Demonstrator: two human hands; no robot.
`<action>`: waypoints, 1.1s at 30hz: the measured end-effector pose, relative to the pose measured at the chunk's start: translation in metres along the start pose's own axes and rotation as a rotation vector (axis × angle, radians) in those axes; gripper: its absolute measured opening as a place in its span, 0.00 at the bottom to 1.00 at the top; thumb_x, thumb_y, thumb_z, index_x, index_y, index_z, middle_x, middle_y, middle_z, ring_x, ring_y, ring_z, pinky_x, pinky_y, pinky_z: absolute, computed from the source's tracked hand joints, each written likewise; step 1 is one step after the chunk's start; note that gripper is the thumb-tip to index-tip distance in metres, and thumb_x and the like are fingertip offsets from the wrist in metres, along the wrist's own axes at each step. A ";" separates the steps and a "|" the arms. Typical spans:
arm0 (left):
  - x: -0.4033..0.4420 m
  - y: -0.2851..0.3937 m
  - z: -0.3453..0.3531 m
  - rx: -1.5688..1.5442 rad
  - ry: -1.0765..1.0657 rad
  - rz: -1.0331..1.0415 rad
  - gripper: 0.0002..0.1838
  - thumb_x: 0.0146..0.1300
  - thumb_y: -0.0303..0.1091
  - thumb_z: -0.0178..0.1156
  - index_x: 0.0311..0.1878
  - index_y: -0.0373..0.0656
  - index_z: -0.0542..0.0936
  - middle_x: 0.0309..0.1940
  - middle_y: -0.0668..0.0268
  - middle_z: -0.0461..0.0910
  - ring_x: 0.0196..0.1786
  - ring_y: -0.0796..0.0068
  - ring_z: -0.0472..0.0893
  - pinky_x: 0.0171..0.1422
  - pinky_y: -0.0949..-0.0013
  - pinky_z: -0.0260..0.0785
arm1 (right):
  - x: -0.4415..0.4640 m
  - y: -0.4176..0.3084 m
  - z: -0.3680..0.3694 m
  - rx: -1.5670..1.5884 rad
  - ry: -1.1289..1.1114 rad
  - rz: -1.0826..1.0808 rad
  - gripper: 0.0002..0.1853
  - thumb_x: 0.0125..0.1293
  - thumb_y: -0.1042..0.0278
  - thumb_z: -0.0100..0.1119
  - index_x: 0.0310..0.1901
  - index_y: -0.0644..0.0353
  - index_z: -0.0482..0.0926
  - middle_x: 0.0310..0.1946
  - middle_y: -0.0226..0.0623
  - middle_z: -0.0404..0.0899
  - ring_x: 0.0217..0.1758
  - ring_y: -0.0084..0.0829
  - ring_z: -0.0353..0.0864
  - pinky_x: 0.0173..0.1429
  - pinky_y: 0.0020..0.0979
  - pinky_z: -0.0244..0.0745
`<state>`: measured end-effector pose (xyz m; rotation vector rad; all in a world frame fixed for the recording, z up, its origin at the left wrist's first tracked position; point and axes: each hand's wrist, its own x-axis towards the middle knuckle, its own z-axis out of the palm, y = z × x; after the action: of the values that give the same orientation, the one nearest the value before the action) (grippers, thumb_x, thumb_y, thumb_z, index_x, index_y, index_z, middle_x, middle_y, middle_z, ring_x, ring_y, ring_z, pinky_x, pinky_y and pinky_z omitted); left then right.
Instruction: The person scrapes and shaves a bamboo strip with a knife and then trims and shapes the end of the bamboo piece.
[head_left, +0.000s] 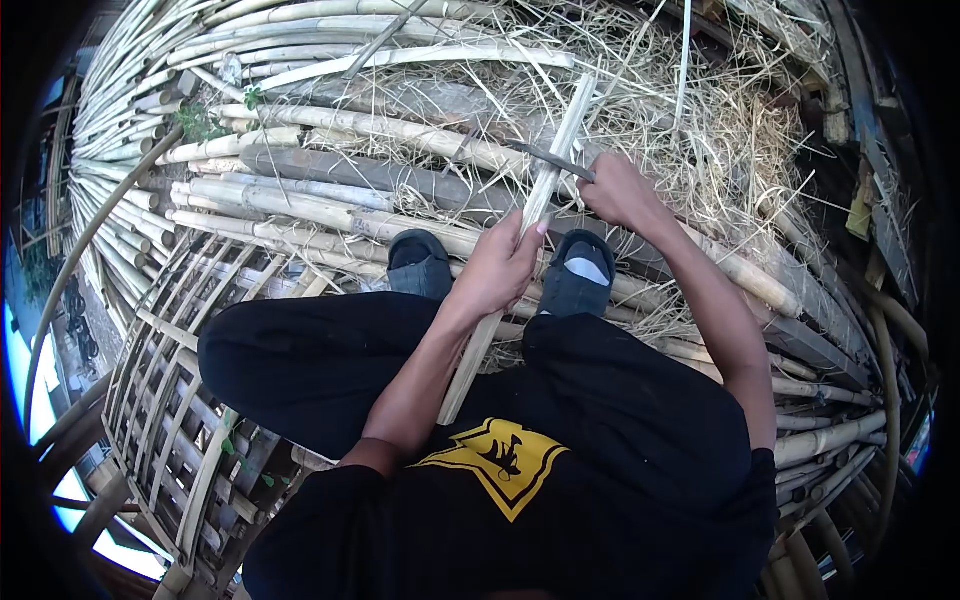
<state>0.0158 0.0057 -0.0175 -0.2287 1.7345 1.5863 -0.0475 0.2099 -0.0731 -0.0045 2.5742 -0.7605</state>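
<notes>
A pale split bamboo strip (570,125) runs slantwise from my lap up past my feet. My left hand (497,265) is wrapped round its middle, between my knees. The fingers of my right hand (618,190) are closed round the handle end of a dark knife (548,157). The knife's blade lies across the strip, above my left hand, and points to the left. The handle itself is mostly hidden in my fist.
Bamboo poles (400,125) lie side by side under and beyond my sandalled feet (578,275). Shavings (740,150) are heaped at the upper right. A woven bamboo lattice (185,370) stands at the left, near a curved pole (80,250).
</notes>
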 end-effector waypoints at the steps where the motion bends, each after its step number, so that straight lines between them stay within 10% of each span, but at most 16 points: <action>1: 0.000 -0.002 0.001 0.002 0.001 0.003 0.15 0.76 0.42 0.49 0.37 0.39 0.69 0.14 0.73 0.65 0.11 0.84 0.63 0.14 0.73 0.54 | 0.006 0.001 -0.002 -0.085 -0.016 0.015 0.13 0.53 0.67 0.56 0.26 0.72 0.80 0.23 0.61 0.79 0.31 0.57 0.82 0.41 0.49 0.77; 15: -0.011 0.007 0.000 -0.150 -0.122 -0.085 0.15 0.77 0.44 0.45 0.36 0.45 0.64 0.16 0.77 0.57 0.10 0.88 0.56 0.11 0.79 0.49 | 0.050 0.132 -0.108 -0.114 0.374 0.526 0.20 0.59 0.58 0.54 0.38 0.70 0.84 0.35 0.60 0.83 0.41 0.53 0.84 0.47 0.45 0.76; 26: 0.001 -0.003 0.001 -0.211 -0.112 -0.132 0.15 0.77 0.44 0.45 0.37 0.44 0.63 0.15 0.77 0.55 0.10 0.87 0.56 0.10 0.77 0.50 | 0.002 0.000 0.013 -0.062 -0.129 0.023 0.18 0.53 0.63 0.58 0.29 0.77 0.80 0.32 0.66 0.80 0.39 0.59 0.83 0.49 0.49 0.79; 33: -0.024 0.020 0.005 -0.317 -0.260 -0.162 0.15 0.77 0.45 0.46 0.37 0.45 0.64 0.15 0.77 0.56 0.09 0.87 0.56 0.10 0.78 0.49 | 0.027 0.141 -0.066 -0.086 0.250 0.554 0.22 0.61 0.56 0.55 0.39 0.73 0.82 0.38 0.64 0.81 0.45 0.56 0.83 0.51 0.47 0.76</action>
<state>0.0230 0.0060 0.0133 -0.2943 1.2345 1.6825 -0.0826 0.3599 -0.1085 0.7855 2.6343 -0.4584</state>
